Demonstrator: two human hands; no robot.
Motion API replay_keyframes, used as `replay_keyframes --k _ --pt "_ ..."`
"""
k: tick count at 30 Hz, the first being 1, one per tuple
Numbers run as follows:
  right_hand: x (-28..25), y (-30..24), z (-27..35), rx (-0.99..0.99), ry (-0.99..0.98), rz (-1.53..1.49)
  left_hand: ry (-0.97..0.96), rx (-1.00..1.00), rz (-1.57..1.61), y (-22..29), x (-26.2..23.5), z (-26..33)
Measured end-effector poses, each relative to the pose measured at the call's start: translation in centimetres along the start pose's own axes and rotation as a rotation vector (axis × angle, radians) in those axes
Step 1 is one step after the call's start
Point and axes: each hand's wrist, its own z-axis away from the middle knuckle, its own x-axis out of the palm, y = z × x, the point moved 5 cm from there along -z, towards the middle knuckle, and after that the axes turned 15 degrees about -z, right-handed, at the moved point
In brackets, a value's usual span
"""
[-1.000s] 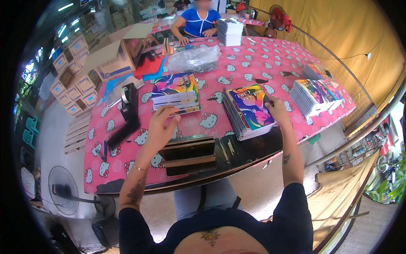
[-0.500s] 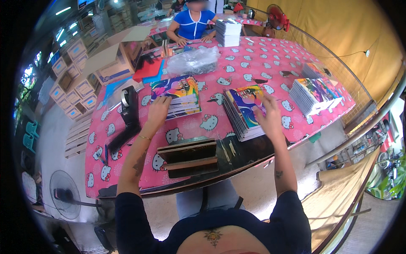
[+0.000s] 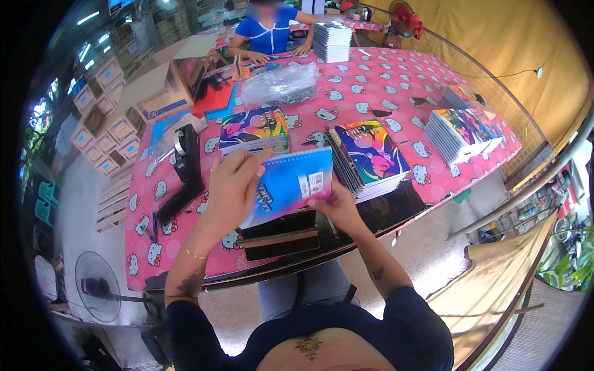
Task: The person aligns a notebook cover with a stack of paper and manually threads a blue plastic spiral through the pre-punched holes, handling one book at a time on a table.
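Note:
A spiral notebook (image 3: pixel 291 182) with a blue back cover is tilted up in front of me, gripped at both sides. My left hand (image 3: pixel 234 188) is closed on its left edge, and my right hand (image 3: pixel 336 203) pinches its lower right corner. Just below it, a dark wooden stand (image 3: pixel 281 242) sits by the table's near edge, partly hidden. Behind my left hand lies a stack of colourful notebooks (image 3: pixel 253 127). To the right of the held notebook, another stack of spiral notebooks (image 3: pixel 370 151) shows a purple and yellow cover.
A black tape dispenser (image 3: pixel 187 164) stands at left. Clear plastic wrapping (image 3: pixel 281 85), a red folder (image 3: pixel 216 96) and an open carton (image 3: pixel 164 93) lie farther back. More notebooks (image 3: pixel 461 137) are piled at right. Across the table, a person in blue (image 3: pixel 270 37) sits beside a tall stack (image 3: pixel 333 43).
Both hands have left the two notebook stacks and come together in the middle. They now hold a notebook with its blue back cover showing, above the wooden stand.

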Motion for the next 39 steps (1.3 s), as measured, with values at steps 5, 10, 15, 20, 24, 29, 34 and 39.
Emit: replay_keyframes --k 5,10,15,20,24,29,34,39 --pt "1.1 0.3 0.8 -0.06 0.103 0.051 -0.037 0.005 -0.035 0.7 -0.2 0.6" --pt "0.4 1.8 0.1 -0.045 -0.007 -0.049 -0.094 0.032 -0.117 1.9 0.2 0.3" --pt "1.3 2.0 1.3 0.055 0.018 -0.084 -0.165 0.019 -0.375 2.9 3.6 8.4" --pt "1.8 2.8 1.2 -0.012 0.104 -0.033 0.13 -0.934 0.274 -3.0 6.1 19.9" --pt "2.8 2.6 0.6 -0.091 0.042 -0.065 0.139 -1.043 1.0 -4.8 11.7 24.1" --pt "7.5 -13.9 2.9 -0.626 -0.203 -0.322 -0.265 -0.667 -0.403 -20.9 10.3 23.8" --pt "13.6 -23.9 5.9 -0.745 -0.583 -0.695 -0.232 -0.407 -0.684 -21.8 12.1 21.5" --pt "19.6 -26.8 5.6 -0.73 0.117 -1.097 -0.389 -0.312 -0.685 -20.5 13.0 21.2"
